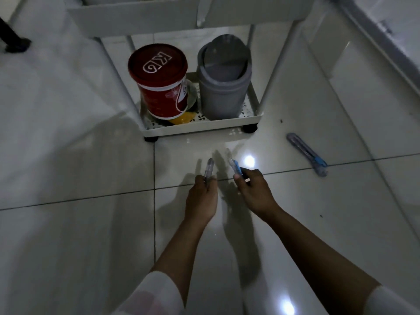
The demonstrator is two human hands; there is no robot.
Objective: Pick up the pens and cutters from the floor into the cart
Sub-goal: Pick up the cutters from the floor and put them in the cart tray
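Pens and cutters: one in each hand, one cutter on the tiles

Pens come first: the left hand (201, 196) is closed around a clear-barrelled pen (209, 168), its tip pointing toward the cart (204, 126). The right hand (252, 189) pinches a slim item with a blue part (235, 167), held just above the floor; whether it is a pen or a cutter is hard to tell in the dim light. Both hands sit close together over the glossy tiled floor (79, 223), a little in front of the cart's bottom shelf.

A second cutter (306, 154), grey with a blue end, lies flat on the tiles to the right, well apart from the hands and just off the cart's front corner.

On the bottom shelf stand a red tin (159, 87) with a white logo on its lid and, beside it, a grey swing-lid bin (223, 80); together they fill most of that tray. Something yellow (184, 118) shows under the tin's front edge. An upper shelf (159, 17) of the cart spans the top of the view. A dark furniture leg (13, 39) stands at far left.
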